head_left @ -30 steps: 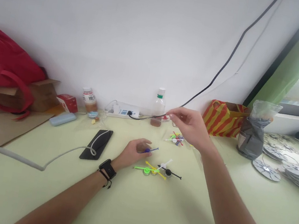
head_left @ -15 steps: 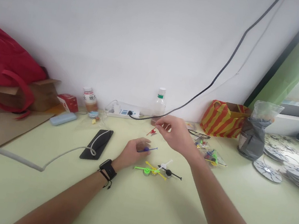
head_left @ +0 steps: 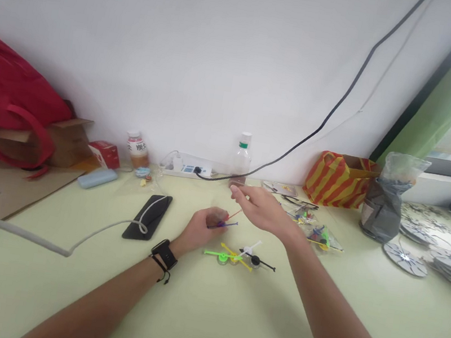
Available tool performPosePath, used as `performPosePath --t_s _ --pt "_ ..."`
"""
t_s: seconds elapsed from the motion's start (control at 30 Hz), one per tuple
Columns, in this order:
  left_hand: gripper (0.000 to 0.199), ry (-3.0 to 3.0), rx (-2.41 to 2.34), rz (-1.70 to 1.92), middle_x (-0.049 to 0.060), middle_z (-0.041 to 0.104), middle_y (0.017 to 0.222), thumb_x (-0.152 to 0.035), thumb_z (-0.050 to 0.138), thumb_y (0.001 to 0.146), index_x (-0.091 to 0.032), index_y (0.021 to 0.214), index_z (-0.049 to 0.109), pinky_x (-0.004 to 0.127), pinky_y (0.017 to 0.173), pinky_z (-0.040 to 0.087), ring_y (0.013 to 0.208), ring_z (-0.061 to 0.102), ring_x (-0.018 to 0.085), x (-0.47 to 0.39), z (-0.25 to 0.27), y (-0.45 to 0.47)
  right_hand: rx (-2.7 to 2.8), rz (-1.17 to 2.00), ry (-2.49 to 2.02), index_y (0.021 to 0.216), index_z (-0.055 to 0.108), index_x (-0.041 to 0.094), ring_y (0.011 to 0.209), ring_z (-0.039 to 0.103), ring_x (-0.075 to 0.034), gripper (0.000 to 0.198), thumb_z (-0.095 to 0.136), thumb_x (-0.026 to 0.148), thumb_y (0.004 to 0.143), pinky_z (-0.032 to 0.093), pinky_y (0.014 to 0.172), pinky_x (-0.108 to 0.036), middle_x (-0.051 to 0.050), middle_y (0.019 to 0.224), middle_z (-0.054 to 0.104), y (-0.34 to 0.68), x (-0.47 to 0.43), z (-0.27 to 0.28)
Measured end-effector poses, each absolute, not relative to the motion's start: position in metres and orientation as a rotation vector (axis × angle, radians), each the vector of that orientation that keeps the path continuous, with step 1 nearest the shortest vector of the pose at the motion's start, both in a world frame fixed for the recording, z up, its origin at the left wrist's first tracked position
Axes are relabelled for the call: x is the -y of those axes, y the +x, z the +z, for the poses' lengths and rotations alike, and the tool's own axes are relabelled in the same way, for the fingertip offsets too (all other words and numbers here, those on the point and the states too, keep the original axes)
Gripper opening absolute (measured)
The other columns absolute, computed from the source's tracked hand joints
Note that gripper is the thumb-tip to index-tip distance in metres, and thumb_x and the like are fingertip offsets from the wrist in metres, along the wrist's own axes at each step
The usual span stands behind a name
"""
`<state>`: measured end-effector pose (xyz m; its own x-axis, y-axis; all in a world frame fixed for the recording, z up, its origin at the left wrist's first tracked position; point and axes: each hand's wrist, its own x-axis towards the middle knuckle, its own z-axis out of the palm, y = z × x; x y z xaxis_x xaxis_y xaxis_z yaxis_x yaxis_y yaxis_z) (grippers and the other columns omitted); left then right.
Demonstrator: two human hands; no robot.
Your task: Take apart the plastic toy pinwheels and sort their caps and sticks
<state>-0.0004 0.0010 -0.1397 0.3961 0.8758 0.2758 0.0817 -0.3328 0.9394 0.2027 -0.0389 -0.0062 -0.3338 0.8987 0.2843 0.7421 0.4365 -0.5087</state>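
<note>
A slim blue plastic arrow-shaped spinner (head_left: 231, 224) is above the pale green, smooth counter (head_left: 201, 325), grasped between the curled fingers of the left hand (head_left: 209, 222). A thin red plastic arrow-like piece (head_left: 235, 214) slants from that hand towards the right hand (head_left: 261, 208), whose fingers reach over its upper end; whether they pinch it, I cannot tell.

Just nearer the person, four similar spinners lie crowded together, arms overlapping: lime green (head_left: 223, 258), yellow (head_left: 246, 265), white (head_left: 247, 250) and black (head_left: 255, 260), with clear round bases showing under some.

The right forearm lies between this cluster and a crinkled transparent plastic bag of coloured pieces (head_left: 324, 239). Behind the hands, a black rubbery cord (head_left: 322, 124) sags across a clear bottle with a white cap (head_left: 243, 155) to a white power strip (head_left: 189, 166). To the left lies a flat black rectangular device (head_left: 147, 218), crossed by a pale cable (head_left: 107, 226); farther right stand a red-and-yellow striped bag (head_left: 326, 179) and a grey plastic bag (head_left: 381, 213), near slotted flat discs (head_left: 405, 259).
</note>
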Motion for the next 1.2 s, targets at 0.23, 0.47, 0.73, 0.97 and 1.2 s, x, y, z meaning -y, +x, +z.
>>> performPosePath --t_s 0.23,0.47,0.73,0.97,1.2 --pt "0.055 1.665 -0.782 0.998 0.015 0.071 0.124 -0.031 0.087 0.072 -0.017 0.121 0.065 0.049 0.105 0.052 0.116 0.068 0.030 0.001 -0.132 -0.003 2.251 0.453 -1.162 0.095 0.071 0.021 0.087 0.065 -0.020 0.012 0.061 0.027 0.091 0.048 0.077 -0.031 -0.007 0.097 0.073 0.224 0.032 -0.006" --pt "0.063 1.664 -0.773 0.966 0.014 0.070 0.126 -0.032 0.090 0.070 -0.018 0.126 0.063 0.046 0.107 0.050 0.117 0.067 0.029 0.005 -0.125 -0.003 2.320 0.422 -1.130 0.084 0.071 0.019 0.080 0.064 -0.019 0.012 0.060 0.015 0.086 0.047 0.073 -0.030 -0.005 0.086 0.073 0.218 0.031 -0.010" --pt "0.040 1.677 -0.837 0.991 0.010 0.075 0.107 -0.034 0.086 0.075 -0.015 0.107 0.070 0.037 0.095 0.055 0.100 0.071 0.024 0.002 -0.131 -0.001 2.243 0.373 -1.085 0.100 0.069 0.022 0.084 0.063 -0.018 0.013 0.062 0.019 0.089 0.049 0.073 -0.030 -0.004 0.099 0.071 0.221 0.033 -0.007" --pt "0.044 1.679 -0.898 0.957 0.010 0.077 0.105 -0.039 0.085 0.076 -0.016 0.110 0.071 0.036 0.088 0.058 0.097 0.072 0.024 0.004 -0.129 -0.003 2.093 0.276 -1.054 0.102 0.063 0.022 0.077 0.060 -0.015 0.015 0.059 0.019 0.088 0.048 0.070 -0.029 -0.003 0.105 0.068 0.225 0.032 -0.002" --pt "0.046 1.719 -0.939 1.009 0.011 0.077 0.110 -0.040 0.085 0.075 -0.016 0.112 0.072 0.041 0.096 0.057 0.102 0.072 0.026 0.004 -0.131 0.000 2.419 0.439 -1.458 0.084 0.069 0.022 0.081 0.063 -0.017 0.009 0.063 0.016 0.080 0.045 0.068 -0.026 -0.002 0.093 0.071 0.251 0.027 -0.010"
